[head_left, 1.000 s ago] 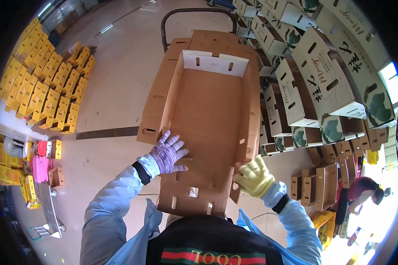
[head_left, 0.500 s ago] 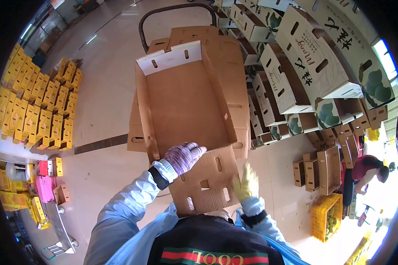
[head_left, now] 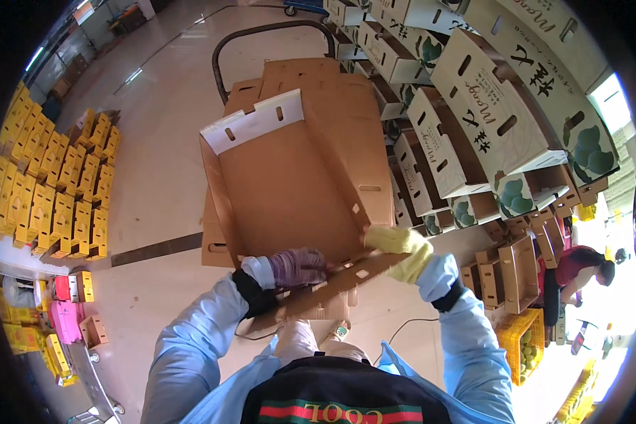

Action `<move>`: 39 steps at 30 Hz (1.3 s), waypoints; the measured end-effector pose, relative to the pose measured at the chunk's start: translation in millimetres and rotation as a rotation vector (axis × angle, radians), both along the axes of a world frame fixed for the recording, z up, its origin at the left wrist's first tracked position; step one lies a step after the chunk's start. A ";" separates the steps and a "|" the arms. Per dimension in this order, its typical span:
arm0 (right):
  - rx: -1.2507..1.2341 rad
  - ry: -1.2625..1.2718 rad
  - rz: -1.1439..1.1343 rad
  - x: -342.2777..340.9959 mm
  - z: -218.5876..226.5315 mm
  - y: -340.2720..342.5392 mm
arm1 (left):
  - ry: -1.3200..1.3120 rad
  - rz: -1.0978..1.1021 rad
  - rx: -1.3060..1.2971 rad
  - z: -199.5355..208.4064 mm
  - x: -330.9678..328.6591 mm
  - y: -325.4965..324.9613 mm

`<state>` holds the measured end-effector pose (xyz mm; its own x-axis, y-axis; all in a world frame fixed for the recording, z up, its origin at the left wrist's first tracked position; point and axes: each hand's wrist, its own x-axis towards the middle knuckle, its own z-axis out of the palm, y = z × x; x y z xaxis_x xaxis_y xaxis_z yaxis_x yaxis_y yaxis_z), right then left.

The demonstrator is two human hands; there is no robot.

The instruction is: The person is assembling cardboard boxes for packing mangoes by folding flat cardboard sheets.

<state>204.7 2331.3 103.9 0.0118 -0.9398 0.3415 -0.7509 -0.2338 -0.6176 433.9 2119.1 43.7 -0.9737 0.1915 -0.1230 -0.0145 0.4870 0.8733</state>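
I hold a brown cardboard box blank (head_left: 290,191), partly folded up, with its side walls raised and a white end flap at the far side. My left hand (head_left: 297,267), in a purple glove, grips the near flap at the box's lower left. My right hand (head_left: 401,249), in a yellow glove, grips the near flap at its right corner. The near flap (head_left: 332,286) is bent up toward me between both hands. Under the box lies a stack of flat brown blanks (head_left: 311,78) on a cart.
A cart handle (head_left: 261,35) arcs beyond the box. Stacked printed white and green cartons (head_left: 487,120) fill the right side. Rows of yellow boxes (head_left: 49,184) stand on the floor at left. A person in red (head_left: 579,272) bends by a yellow crate (head_left: 526,346) at right.
The box has been lifted and tilted, its walls raised further. Both hands moved onto the near flap and folded it upward.
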 end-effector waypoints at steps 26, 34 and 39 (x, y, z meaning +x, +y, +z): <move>0.155 0.548 0.053 84.2 38.5 -74.1 | -0.042 0.652 -0.915 43.7 78.6 9.3; 0.715 0.380 0.023 89.4 -98.9 -14.3 | 0.065 0.495 -0.807 -23.5 80.7 74.2; 0.093 0.236 -0.079 136.9 -79.3 -20.8 | -0.315 0.719 -0.167 -86.5 156.6 18.8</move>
